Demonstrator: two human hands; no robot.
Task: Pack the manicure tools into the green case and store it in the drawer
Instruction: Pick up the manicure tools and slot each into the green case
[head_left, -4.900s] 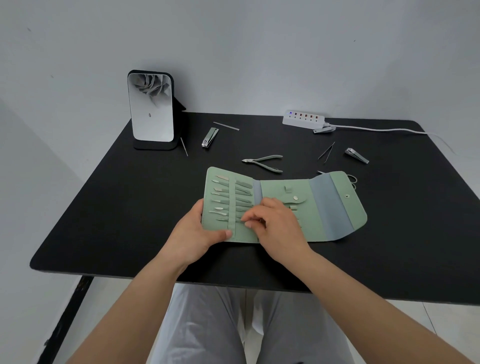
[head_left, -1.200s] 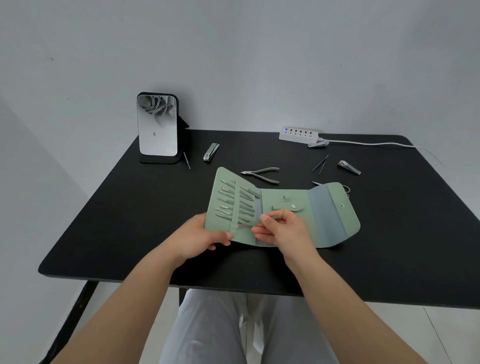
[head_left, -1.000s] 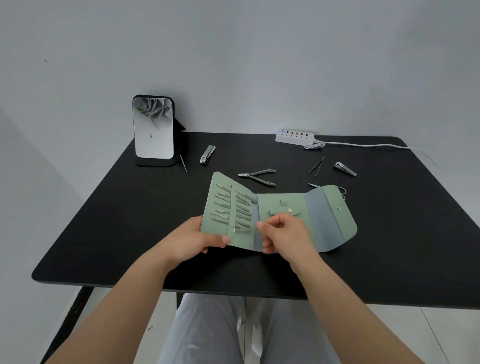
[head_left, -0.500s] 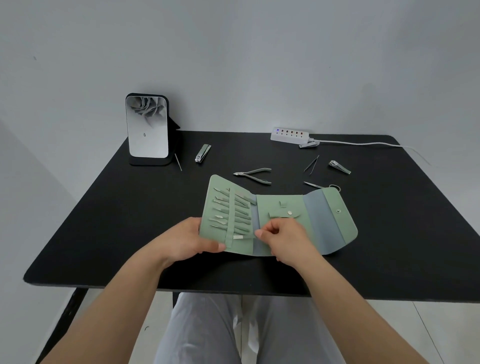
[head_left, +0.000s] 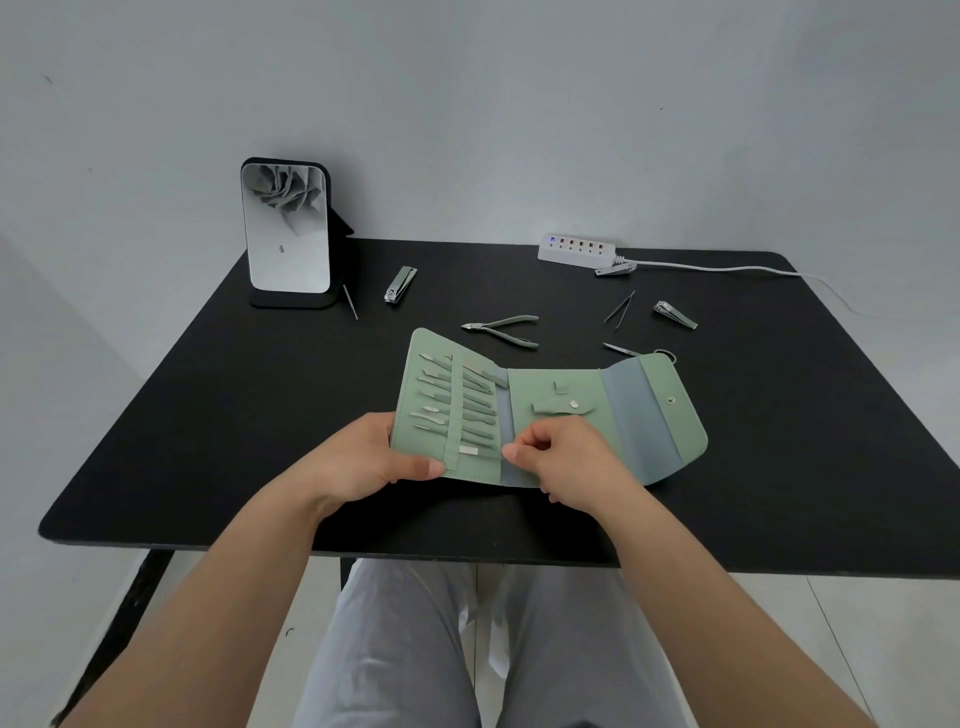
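Observation:
The green case (head_left: 649, 421) lies open on the black table (head_left: 208, 415); its left panel holds several slim metal tools (head_left: 441, 395) under a strap. My left hand (head_left: 374, 457) grips that panel's near corner and tilts it up. My right hand (head_left: 566, 457) pinches the end of a flat slim tool (head_left: 469, 451) that sits in the lowest slot. Loose on the table behind the case are cuticle nippers (head_left: 501, 330), tweezers (head_left: 620, 309), two nail clippers (head_left: 400, 284) (head_left: 674, 315), a thin pick (head_left: 350, 301) and small scissors (head_left: 621, 349), partly hidden by the case flap. No drawer is in view.
A standing mirror (head_left: 285, 234) is at the back left. A white power strip (head_left: 576, 249) with its cord sits at the back right, with another clipper (head_left: 615, 269) beside it. My knees are under the table's front edge.
My right hand brought a slim tool from the middle panel to the left panel and slid it into the lowest slot. My left hand kept hold of the panel.

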